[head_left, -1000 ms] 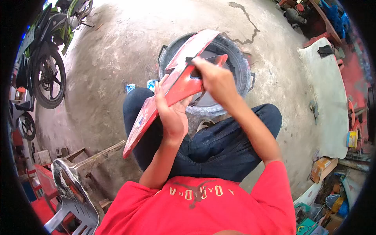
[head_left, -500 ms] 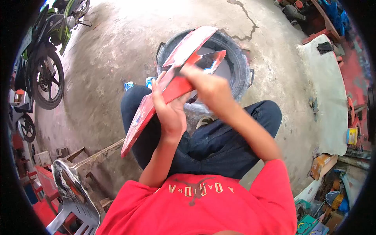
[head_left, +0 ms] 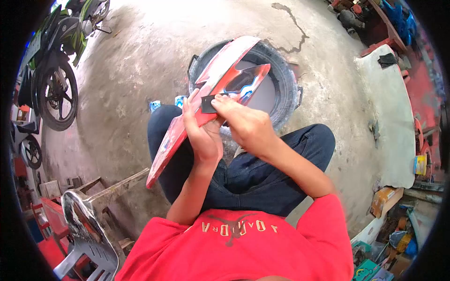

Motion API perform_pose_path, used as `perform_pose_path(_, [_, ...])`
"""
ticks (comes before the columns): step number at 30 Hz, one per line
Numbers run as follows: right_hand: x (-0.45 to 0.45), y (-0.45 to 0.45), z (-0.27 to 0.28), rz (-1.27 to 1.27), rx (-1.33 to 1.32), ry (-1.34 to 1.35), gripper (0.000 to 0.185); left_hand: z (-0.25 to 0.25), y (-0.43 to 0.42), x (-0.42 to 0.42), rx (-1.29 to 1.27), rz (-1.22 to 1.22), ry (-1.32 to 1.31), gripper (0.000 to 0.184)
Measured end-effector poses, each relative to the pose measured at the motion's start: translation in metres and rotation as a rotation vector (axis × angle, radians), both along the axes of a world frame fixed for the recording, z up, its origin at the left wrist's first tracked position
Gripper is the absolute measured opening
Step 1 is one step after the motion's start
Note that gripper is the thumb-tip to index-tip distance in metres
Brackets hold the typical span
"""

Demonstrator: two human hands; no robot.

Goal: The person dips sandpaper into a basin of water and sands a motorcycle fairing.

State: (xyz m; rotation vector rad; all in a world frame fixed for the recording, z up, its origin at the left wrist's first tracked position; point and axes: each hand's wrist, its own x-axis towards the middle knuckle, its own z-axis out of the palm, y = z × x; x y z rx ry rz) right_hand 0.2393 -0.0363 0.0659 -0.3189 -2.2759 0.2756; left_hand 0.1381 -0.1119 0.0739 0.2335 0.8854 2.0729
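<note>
Hands, two, bare, viewed from my remote post. Left hand [head_left: 206,140]: grasping the red-and-white panel [head_left: 220,83] from below, one digit laid over its left edge. Right hand [head_left: 249,125]: pinching a flat black pad [head_left: 207,104] against the panel's face, fingertips on the pad's right side.

Further items, I list left to right. Motorcycle [head_left: 61,35], black and green, far left, on the concrete floor [head_left: 117,89]. Plastic chair [head_left: 93,243], grey, marked, lower left. Packets, two, blue and white [head_left: 154,106], just beyond the left knee. Panel, long and pointed, held slantwise: lower tip by the left thigh, upper end over the round tub [head_left: 294,89]. Tub, dark, two handles, standing on the floor ahead of the knees. White sheet [head_left: 391,117], broad, at right. Cardboard box [head_left: 386,201], near its lower end. Yellow container [head_left: 421,165], at the sheet's right edge.
</note>
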Motion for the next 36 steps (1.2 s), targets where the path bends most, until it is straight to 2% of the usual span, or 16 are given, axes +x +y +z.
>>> perform_pose_path(3, [0.005, 0.039, -0.005, -0.267, -0.298, -0.299, 0.033, -0.001, -0.005, -0.002, -0.045, 0.016, 0.017, 0.058])
perform_pose_path(4, [0.004, 0.052, -0.010, -0.305, -0.251, -0.273, 0.039, -0.001, -0.004, -0.001, -0.038, 0.017, 0.021, 0.058])
perform_pose_path(7, [0.000, 0.012, -0.008, -0.087, 0.010, -0.024, 0.032, 0.001, -0.002, -0.004, 0.034, -0.048, 0.020, 0.058])
perform_pose_path(8, [-0.001, 0.000, -0.001, -0.028, 0.025, 0.006, 0.032, 0.001, -0.006, -0.004, 0.050, -0.078, 0.019, 0.058])
perform_pose_path(11, [0.005, 0.031, -0.005, -0.236, -0.271, -0.302, 0.033, 0.003, -0.004, -0.002, -0.053, 0.013, -0.008, 0.058])
perform_pose_path(12, [0.003, 0.049, -0.005, -0.283, -0.244, -0.255, 0.032, 0.003, -0.004, -0.001, -0.055, 0.008, 0.028, 0.058])
perform_pose_path(17, [-0.002, 0.000, -0.001, -0.006, -0.020, -0.014, 0.034, -0.003, 0.000, 0.000, -0.007, 0.019, 0.000, 0.057])
perform_pose_path(20, [0.004, 0.046, -0.015, -0.261, -0.216, -0.225, 0.034, 0.000, -0.005, -0.002, -0.046, 0.008, 0.010, 0.055])
perform_pose_path(21, [0.002, 0.060, -0.012, -0.270, -0.198, -0.218, 0.036, 0.002, -0.003, 0.000, -0.050, 0.016, 0.001, 0.054])
perform_pose_path(25, [0.001, -0.001, 0.000, -0.027, -0.042, -0.049, 0.036, -0.007, -0.001, -0.002, -0.054, 0.035, 0.014, 0.052])
perform_pose_path(27, [0.005, 0.013, -0.007, -0.059, -0.074, -0.058, 0.035, -0.003, -0.004, -0.004, -0.056, 0.004, 0.001, 0.052])
perform_pose_path(29, [0.011, 0.053, -0.016, -0.299, -0.344, -0.315, 0.035, 0.001, -0.004, -0.003, -0.082, 0.019, 0.004, 0.052])
perform_pose_path(30, [0.012, 0.065, -0.018, -0.359, -0.335, -0.349, 0.035, 0.002, -0.003, -0.001, -0.081, 0.020, 0.004, 0.052])
perform_pose_path(33, [0.002, 0.019, -0.013, -0.102, -0.050, -0.009, 0.033, -0.001, 0.001, -0.002, -0.061, 0.024, -0.038, 0.053])
perform_pose_path(34, [0.001, 0.004, -0.003, -0.023, -0.043, -0.010, 0.033, -0.001, 0.000, -0.002, -0.083, 0.037, 0.000, 0.059])
perform_pose_path(36, [0.002, 0.021, -0.016, -0.120, -0.148, -0.067, 0.032, 0.000, -0.001, -0.001, -0.107, 0.068, 0.004, 0.059])
